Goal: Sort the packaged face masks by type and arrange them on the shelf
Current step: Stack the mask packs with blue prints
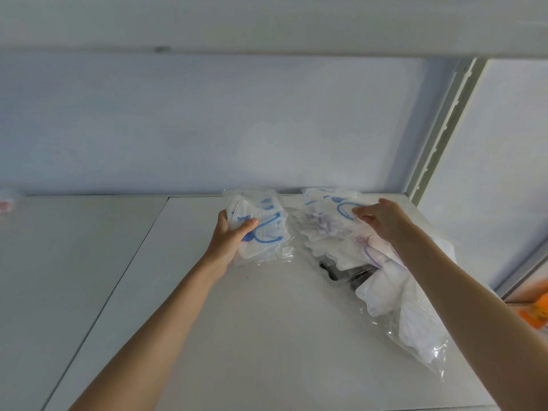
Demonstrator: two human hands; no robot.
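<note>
On the white shelf my left hand grips a small stack of clear-wrapped white masks with blue ear loops, thumb on top. To its right lies a loose pile of packaged masks running toward the front right. My right hand reaches onto the pile's far end and pinches the top blue-looped packet with its fingertips. Lower in the pile are plain white masks in clear bags, and a dark packet shows partly underneath them.
The shelf's back wall stands just behind the masks, and an upper shelf hangs overhead. A slotted metal upright borders the right side. Orange goods show at the far right. A seam divides the shelf boards.
</note>
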